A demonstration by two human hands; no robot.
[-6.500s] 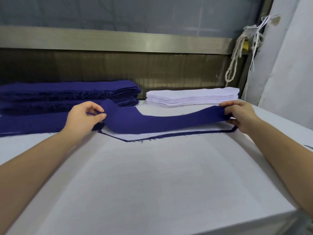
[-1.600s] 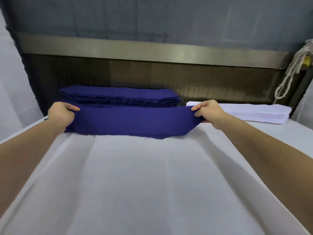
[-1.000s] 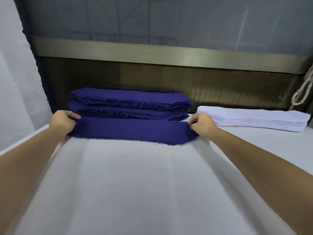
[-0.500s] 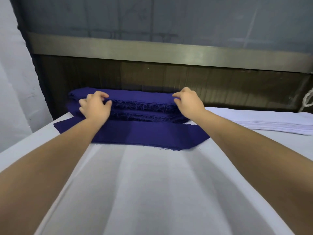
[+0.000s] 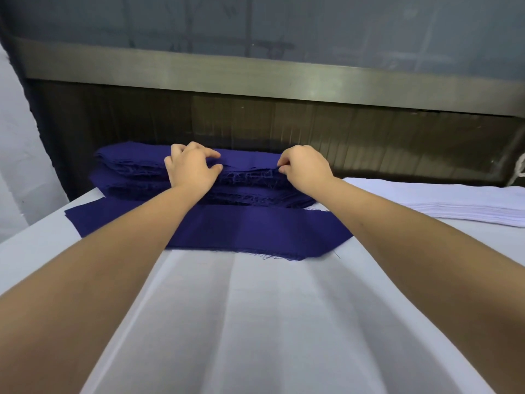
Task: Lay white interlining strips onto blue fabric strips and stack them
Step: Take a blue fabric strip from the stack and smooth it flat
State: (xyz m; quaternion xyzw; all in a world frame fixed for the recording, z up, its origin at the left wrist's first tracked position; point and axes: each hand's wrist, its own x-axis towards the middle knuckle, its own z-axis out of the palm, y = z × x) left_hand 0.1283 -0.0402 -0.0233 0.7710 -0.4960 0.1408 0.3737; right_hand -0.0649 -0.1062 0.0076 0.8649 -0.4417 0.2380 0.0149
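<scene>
My left hand (image 5: 193, 170): fingers curled, pinching the top strip (image 5: 250, 160) of the blue stack (image 5: 130, 163) at the table's (image 5: 255, 322) far edge. My right hand (image 5: 305, 169): pinching the same strip further right. One loose strip (image 5: 255, 231): flat, just beside the stack's near side. One white stack (image 5: 454, 203): far right corner

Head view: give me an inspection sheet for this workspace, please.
Surface: white cover, creased, over the table.
Job's things: blue stack at the back; blue strip flat in front of it; white stack to the right.
Clutter: nothing seen.
Grips: left grip and right grip both pinch the blue stack's top front edge.
Cables: none; only a rope at the right edge.
Surroundings: metal rail above a dark panel.
</scene>
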